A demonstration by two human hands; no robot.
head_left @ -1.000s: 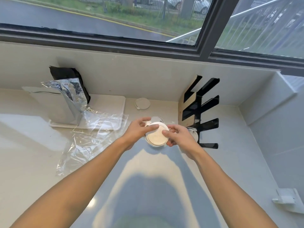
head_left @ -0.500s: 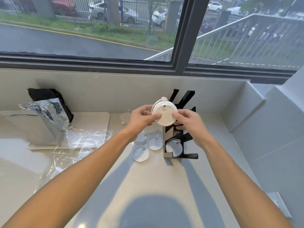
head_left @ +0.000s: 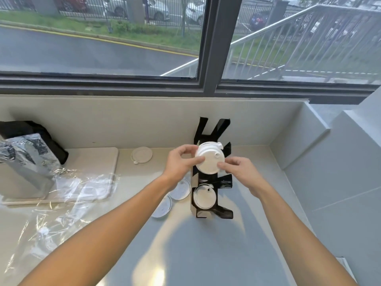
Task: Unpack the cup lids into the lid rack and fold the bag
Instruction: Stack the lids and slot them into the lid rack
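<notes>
Over the rack [head_left: 212, 182], your left hand [head_left: 179, 164] and right hand [head_left: 241, 172] each grip the lid stack [head_left: 209, 159]'s rim; light, slippery plastic, likely to slide apart.

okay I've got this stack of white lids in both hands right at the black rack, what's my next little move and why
Probably ease the white lids down into the rack's open slot. Both the left hand and the right hand grip them just in front of it, and the lower slot already holds lids.
</notes>
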